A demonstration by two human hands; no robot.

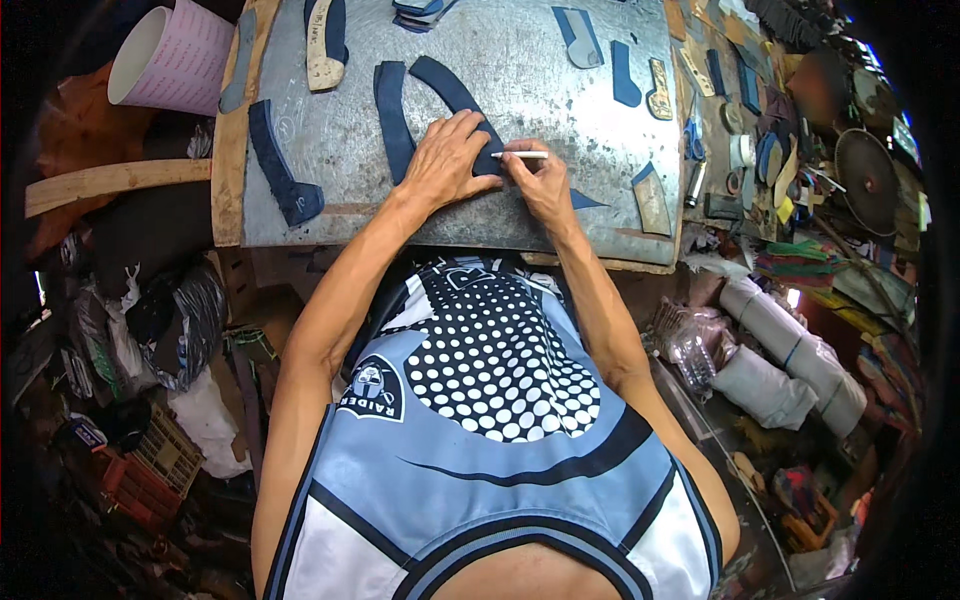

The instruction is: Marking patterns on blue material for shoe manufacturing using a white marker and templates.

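My left hand (447,160) lies flat, fingers stretched out, pressing on a curved dark blue cut piece (440,82) on the metal-topped worktable (335,150). Whether it is leather or cloth I cannot tell. My right hand (541,182) is closed round a slim white pen (530,155), its tip at the piece's right edge. Part of the piece is hidden beneath my left hand. A second dark blue strip (391,110) lies just left of it, partly behind that hand. A small blue pointed scrap (588,200) lies right of my right hand.
More boot-shaped blue pieces (283,165) lie around the tabletop, beside tan templates (325,50) and a pale template (652,200). Blue-handled scissors (694,135) and a white spool (741,150) sit on the cluttered right side. A pinkish bin (190,60) stands at the far left.
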